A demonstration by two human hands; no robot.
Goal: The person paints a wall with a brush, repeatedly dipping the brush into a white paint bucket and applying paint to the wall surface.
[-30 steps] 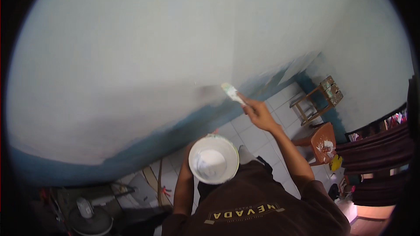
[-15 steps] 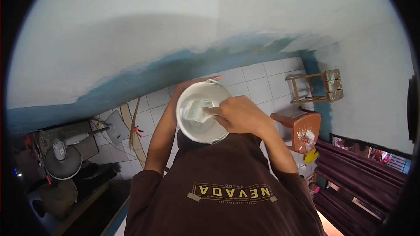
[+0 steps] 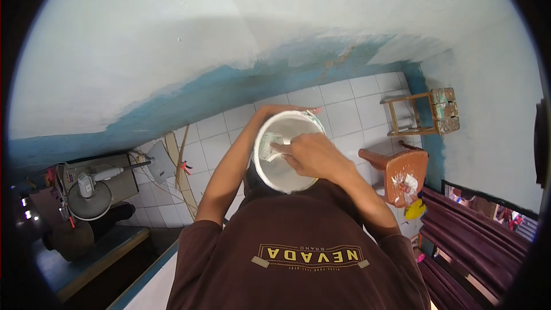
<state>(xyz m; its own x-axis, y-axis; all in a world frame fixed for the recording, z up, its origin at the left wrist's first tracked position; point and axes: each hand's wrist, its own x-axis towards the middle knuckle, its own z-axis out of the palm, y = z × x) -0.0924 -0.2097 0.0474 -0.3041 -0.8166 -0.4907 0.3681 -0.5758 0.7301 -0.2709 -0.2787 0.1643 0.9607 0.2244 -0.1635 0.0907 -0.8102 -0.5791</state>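
A white bucket (image 3: 261, 166) is held in front of my body, its mouth facing up at me. My left hand (image 3: 286, 108) reaches round its far side, fingers against the outer wall near the rim. Inside the mouth, my right hand (image 3: 315, 154) is closed on a flat, pale scraper (image 3: 270, 147) smeared whitish green. The index finger stretches along the scraper, and its handle is hidden in my palm. How much is in the bucket, I cannot tell.
Ahead rises a wall (image 3: 201, 46), whitish above and blue below. On the tiled floor (image 3: 338, 100) at right stand a paint-stained wooden stool (image 3: 445, 110) and a brown chair (image 3: 404, 172) with a crumpled plastic bag. A standing fan (image 3: 90, 198) lies at left, near a wooden strip (image 3: 179, 166).
The bucket and both hands have shifted right in the picture as the view moved. The scraper has moved toward the bucket's left inner wall.
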